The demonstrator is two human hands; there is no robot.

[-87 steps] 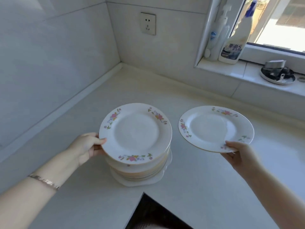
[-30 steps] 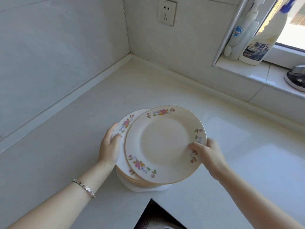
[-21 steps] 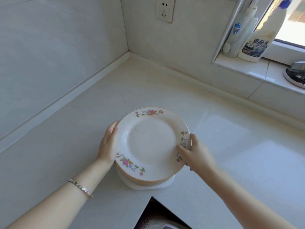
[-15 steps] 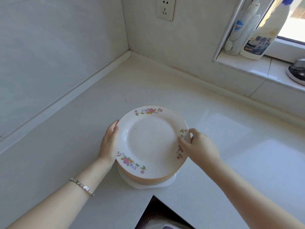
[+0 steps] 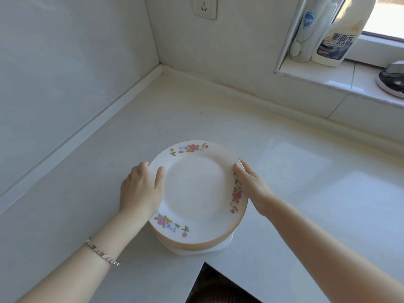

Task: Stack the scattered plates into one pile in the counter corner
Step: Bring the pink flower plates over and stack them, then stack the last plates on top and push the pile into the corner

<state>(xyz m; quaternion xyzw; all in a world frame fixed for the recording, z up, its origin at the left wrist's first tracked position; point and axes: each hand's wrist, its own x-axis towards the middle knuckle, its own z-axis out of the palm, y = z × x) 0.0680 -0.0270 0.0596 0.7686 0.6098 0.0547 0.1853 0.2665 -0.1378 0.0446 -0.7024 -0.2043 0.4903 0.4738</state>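
Observation:
A pile of white plates (image 5: 197, 193) with pink flower sprigs and gold rims stands on the pale counter (image 5: 306, 176), near its front inner edge. The bottom piece is a white angular plate (image 5: 220, 250). My left hand (image 5: 141, 190) grips the pile's left side, thumb on the top plate's rim. My right hand (image 5: 253, 188) holds the right side, fingers curled around the rim. The lower plates are mostly hidden under the top one.
The counter corner (image 5: 160, 68) lies beyond the pile, with a wall socket (image 5: 204, 7) above. On the window sill at the right stand two cleaner bottles (image 5: 334, 38) and a round metal object (image 5: 391, 82). A dark gap (image 5: 216, 285) opens below the counter's front edge.
The plate carried in my right hand has been laid on the pile and squared up. My left thumb has moved onto the rim and my right hand has shifted to the pile's side.

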